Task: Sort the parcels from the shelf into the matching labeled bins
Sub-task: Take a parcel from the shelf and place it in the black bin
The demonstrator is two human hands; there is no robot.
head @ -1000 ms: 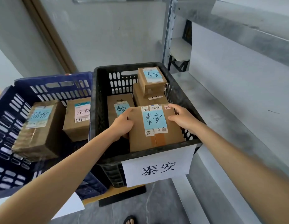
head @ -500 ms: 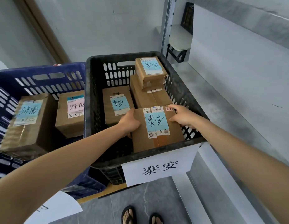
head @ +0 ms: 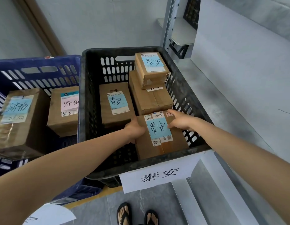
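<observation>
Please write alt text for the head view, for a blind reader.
A left hand and right hand hold a cardboard parcel labelled 泰安 inside a black crate signed 泰安. A blue crate beside it holds two 济南 parcels.

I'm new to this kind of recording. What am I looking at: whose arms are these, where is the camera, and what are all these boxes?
There is no machine here. One camera sits on a person's head and looks down, so the two bare arms are theirs. The left hand and right hand grip a cardboard parcel by its sides, inside the black crate near its front wall. Its blue label carries the same characters as the paper sign on that crate. Three more lie in there: a lone parcel and a small parcel stacked on a larger parcel. The blue crate beside it holds two parcels with different writing.
</observation>
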